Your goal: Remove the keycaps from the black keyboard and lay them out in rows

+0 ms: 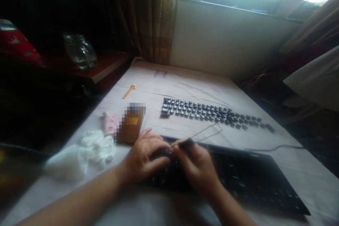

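A black keyboard (pixel 246 176) lies in front of me, its left part beneath my hands and many of its keys removed. Over the upper left keys, my left hand (pixel 144 153) brings thumb and fingertips close together; whatever is between them is dark and unclear. My right hand (pixel 197 162) is closed around the black handle of a wire keycap puller (pixel 187 143), whose thin wire loop points up and away. The fingertips of both hands meet at the keyboard. Beyond it, loose black keycaps (pixel 201 111) stand in rows on the cloth.
A brown box (pixel 129 127), partly blurred out, sits left of the keyboard beside a pink cloth (pixel 109 123) and a crumpled white cloth (pixel 92 148). Farther back lies an orange tool (pixel 129 91). A glass jug (pixel 81 51) stands on a wooden side table; a cable (pixel 278 147) runs off right.
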Demonstrator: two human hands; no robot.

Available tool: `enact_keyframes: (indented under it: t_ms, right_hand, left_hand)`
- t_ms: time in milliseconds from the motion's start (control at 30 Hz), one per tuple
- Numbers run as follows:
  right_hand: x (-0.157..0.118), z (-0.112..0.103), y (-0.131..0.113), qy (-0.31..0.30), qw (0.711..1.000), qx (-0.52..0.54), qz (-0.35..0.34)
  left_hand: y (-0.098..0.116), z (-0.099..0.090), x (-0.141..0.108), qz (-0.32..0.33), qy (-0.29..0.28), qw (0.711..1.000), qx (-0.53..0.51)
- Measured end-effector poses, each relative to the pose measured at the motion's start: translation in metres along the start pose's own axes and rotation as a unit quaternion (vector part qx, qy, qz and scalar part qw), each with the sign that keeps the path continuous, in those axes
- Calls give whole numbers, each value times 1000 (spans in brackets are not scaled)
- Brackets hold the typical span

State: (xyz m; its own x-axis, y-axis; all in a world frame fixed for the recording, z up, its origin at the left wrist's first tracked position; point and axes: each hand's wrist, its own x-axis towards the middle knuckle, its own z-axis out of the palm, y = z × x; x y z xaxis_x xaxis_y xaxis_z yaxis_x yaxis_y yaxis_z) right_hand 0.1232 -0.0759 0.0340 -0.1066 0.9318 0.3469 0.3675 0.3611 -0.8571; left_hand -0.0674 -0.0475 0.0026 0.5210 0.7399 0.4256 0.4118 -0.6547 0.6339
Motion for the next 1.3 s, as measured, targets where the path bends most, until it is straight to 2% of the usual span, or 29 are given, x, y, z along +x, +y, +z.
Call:
enact_keyframes:
  t_ms: [300, 533, 600, 733, 867, 933, 1133, 1300]
  right_hand:
    - [-2, 5, 2, 63, 994, 6, -83]
    - [-9, 14, 3, 26, 992, 119, -31]
    - [-8, 13, 2, 35, 992, 117, -40]
    - [-3, 4, 1, 64, 992, 4, -106]
    - [-4, -1, 10, -4, 983, -113, -142]
    - [-6, -1, 14, -20, 975, -140, -169]
    - [-2, 2, 13, 7, 964, -179, -197]
    - [6, 4, 8, 13, 951, -216, -219]
  left_hand:
    - [4, 0, 3, -32, 6, 998, -53]
    - [4, 1, 4, -74, -6, 994, -83]
    - [5, 0, 5, -87, -5, 992, -91]
    - [5, -3, 6, -109, -15, 987, -115]
    - [1, -5, 6, -115, -18, 983, -143]
    - [-1, -5, 5, -113, -22, 982, -150]
    - [-2, -4, 1, -91, -44, 983, -155]
    - [-6, 4, -2, -119, -3, 981, -154]
